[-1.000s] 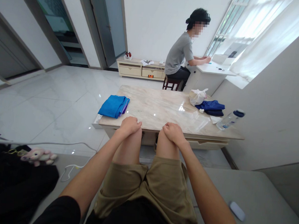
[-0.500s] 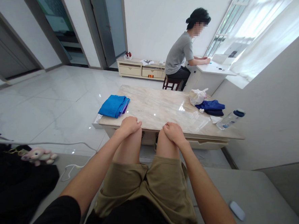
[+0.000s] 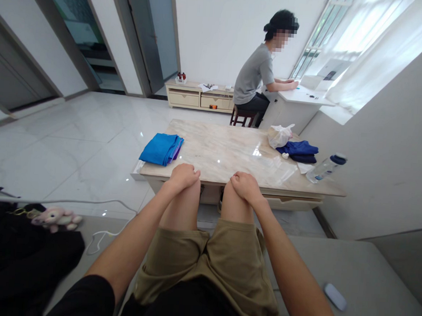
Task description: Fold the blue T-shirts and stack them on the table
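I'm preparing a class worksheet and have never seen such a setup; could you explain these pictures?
There is no machine: one camera, worn on a person's head, takes every picture, looking forward and down. That person's bare left hand rests on the left knee, the right hand on the right knee; neither visibly holds anything. On the coffee table, folded bright blue cloth lies at the left; at the right are a white plastic bag, dark blue cloth and a clear water bottle. Beyond, another person sits at a desk.

Residential living room, identified by grey sofa (image 3: 309, 266), marble-topped coffee table (image 3: 212, 144), cream drawer cabinet (image 3: 183, 99), sheer white curtain (image 3: 388, 59), pink plush toy (image 3: 57, 219), open interior door (image 3: 144, 39)
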The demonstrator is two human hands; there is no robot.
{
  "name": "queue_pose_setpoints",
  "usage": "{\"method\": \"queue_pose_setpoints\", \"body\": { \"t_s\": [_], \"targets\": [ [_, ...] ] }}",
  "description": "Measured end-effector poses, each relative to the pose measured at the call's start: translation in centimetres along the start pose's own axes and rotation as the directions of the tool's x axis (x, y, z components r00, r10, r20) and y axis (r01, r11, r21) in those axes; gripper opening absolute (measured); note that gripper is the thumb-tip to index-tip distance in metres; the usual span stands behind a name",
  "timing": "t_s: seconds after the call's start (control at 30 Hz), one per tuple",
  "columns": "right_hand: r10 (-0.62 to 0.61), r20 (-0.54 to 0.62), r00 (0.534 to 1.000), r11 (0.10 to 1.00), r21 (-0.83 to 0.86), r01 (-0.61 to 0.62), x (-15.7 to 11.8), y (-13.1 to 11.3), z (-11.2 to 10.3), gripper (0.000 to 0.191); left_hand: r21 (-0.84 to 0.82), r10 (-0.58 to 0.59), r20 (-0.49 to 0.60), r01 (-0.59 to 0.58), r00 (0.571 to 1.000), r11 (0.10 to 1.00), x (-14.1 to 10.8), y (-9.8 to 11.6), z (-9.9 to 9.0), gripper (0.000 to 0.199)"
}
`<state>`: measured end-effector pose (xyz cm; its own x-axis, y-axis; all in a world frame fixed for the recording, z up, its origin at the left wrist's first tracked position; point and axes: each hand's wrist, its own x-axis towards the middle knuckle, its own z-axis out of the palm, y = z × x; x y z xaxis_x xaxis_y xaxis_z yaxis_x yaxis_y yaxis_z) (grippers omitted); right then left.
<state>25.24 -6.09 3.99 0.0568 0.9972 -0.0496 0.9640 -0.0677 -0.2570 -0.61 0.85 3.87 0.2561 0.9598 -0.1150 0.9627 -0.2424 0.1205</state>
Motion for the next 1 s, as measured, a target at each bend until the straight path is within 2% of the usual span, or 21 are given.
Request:
{"method": "queue_pose_setpoints", "body": {
  "t_s": [0.4,0.53,0.8,0.9,1.0],
  "targets": [
    [-0.012,0.006,1.000,1.000,-0.008,0.012,-0.6,-0.1,-0.4,0.041,0.013,-0.006,-0.008,0.006,1.000,1.000,-1.0,0.5,-0.8,0.054],
    [-0.017,0.011,1.000,1.000,-0.013,0.017,-0.4,0.2,-0.5,0.041,0.029,0.008,0.019,-0.009,1.000,1.000,-0.9,0.4,-1.2,0.053],
    [-0.023,0.087,0.996,0.998,-0.050,0.028,1.7,0.6,-0.5,0.039,0.041,-0.027,0.038,0.025,0.999,0.999,1.4,0.9,-1.0,0.051],
    [-0.018,0.113,0.993,0.990,-0.138,0.034,2.5,0.2,-1.0,0.040,0.028,-0.059,0.006,0.058,0.998,0.998,1.1,1.5,-0.9,0.054],
    [-0.020,0.136,0.990,0.975,-0.216,0.049,3.8,-1.2,-2.2,0.042,0.012,-0.085,-0.034,0.086,0.996,0.996,0.1,1.9,-0.7,0.058]
  ]
}}
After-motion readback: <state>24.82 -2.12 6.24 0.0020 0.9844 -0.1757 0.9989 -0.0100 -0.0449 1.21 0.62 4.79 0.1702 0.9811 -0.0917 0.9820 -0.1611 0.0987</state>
